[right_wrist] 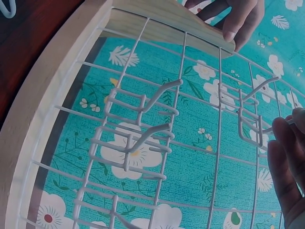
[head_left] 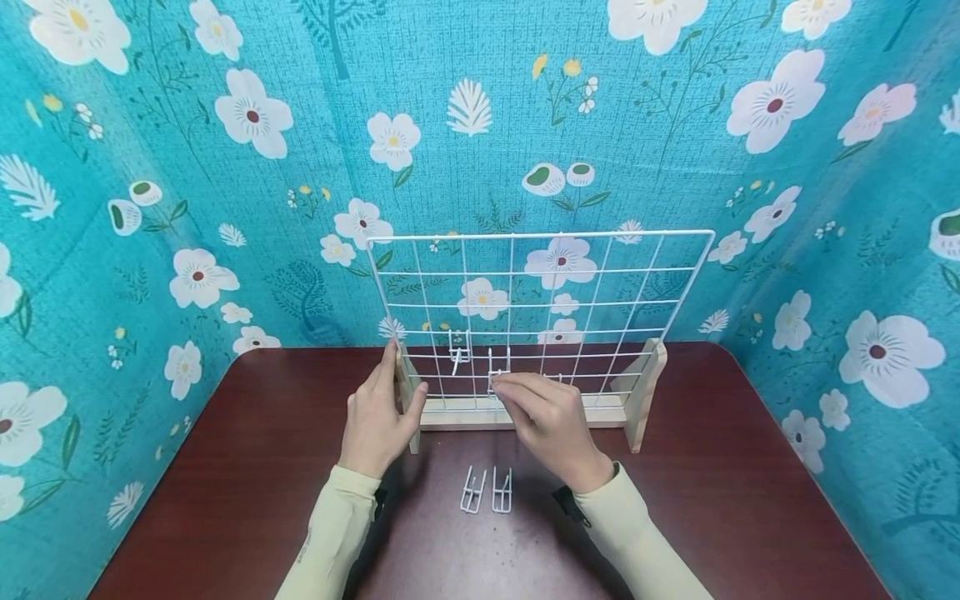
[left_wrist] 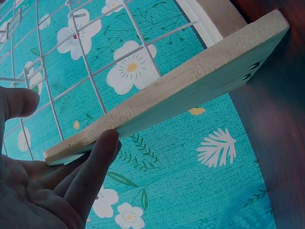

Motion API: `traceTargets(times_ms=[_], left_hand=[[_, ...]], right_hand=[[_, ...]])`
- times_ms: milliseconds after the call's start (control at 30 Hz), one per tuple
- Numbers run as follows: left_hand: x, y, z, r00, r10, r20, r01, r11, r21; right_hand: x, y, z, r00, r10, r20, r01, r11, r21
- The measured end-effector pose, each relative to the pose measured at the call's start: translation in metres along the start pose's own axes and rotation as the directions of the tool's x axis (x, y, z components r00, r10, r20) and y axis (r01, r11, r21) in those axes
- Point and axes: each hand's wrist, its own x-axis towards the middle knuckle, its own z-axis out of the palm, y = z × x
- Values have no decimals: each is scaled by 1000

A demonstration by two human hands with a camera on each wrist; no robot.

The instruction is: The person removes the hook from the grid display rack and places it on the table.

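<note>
A white wire grid (head_left: 562, 271) stands in a wooden stand (head_left: 645, 392). My left hand (head_left: 378, 421) is at the stand's left side panel (left_wrist: 167, 86), fingertips touching its edge and the thumb (left_wrist: 21, 102) apart from it. With thumb and fingers, my right hand (head_left: 551, 417) pinches the prong of a white wire hook (right_wrist: 250, 126) that lies against the grid. Beside it, to the left in the head view, another wire hook (head_left: 460, 348) hangs on the grid. Part of the pinched hook is hidden by my fingers.
Two loose wire hooks (head_left: 472, 490) lie on the dark red table (head_left: 247, 467) in front of the stand. The right wrist view shows several more hooks (right_wrist: 131, 148) low on the grid, near the wooden base. Behind hangs a blue flowered curtain (head_left: 315, 150).
</note>
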Motion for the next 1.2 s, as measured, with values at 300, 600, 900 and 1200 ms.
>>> traceTargets(times_ms=[300,600,900,1200], left_hand=[[0,-1,0,1000,-5,7,5,1000,2],[0,-2,1,1000,2,-3,-2,1000,-3],[-1,-1,0,1000,4,2,-4,1000,-17],[0,-1,-1,1000,21,-8,-21,999,-25]], right_hand=[[-4,0,-3,1000,8,12,-8,1000,-7],[-7,0,-5,1000,-4,17,4,1000,-5],[-12,-1,-9,999,4,42,-3,1000,-23],[-19,-4,-13,996,-11,93,12,1000,-14]])
